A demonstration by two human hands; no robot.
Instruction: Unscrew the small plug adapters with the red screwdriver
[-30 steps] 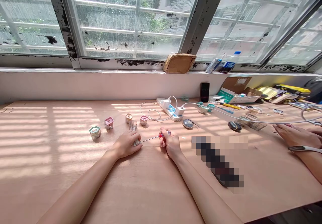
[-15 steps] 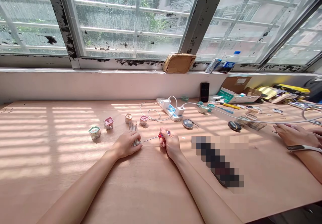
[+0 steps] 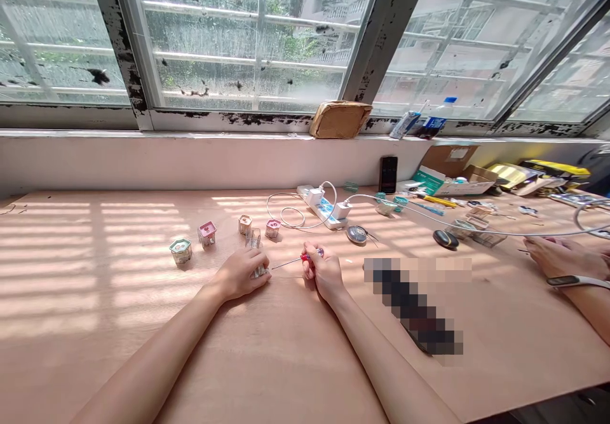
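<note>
gripping a screwdriver (image 3: 305, 257) by its red handle, the right hand (image 3: 325, 276) is curled closed around it; the left hand (image 3: 244, 273), palm down, holds a small pale piece (image 3: 260, 271) against the wooden table (image 3: 267, 360), its fingers hiding most of the form. the work appears to be under way on this piece, tool and piece being already brought together; how much is done on it, and how much is left, cannot be told. four small boxes, green-topped (image 3: 181, 250), red-topped (image 3: 207, 234), orange-topped (image 3: 244, 224) and pink-topped (image 3: 273, 228), stand upright beyond the left hand and look assembled. the screwdriver lies between the two hands, its long axis running mostly crosswise and sloping slightly down to the left in the view; its tip points at the pale piece, near its edge, contact being unclear.
</note>
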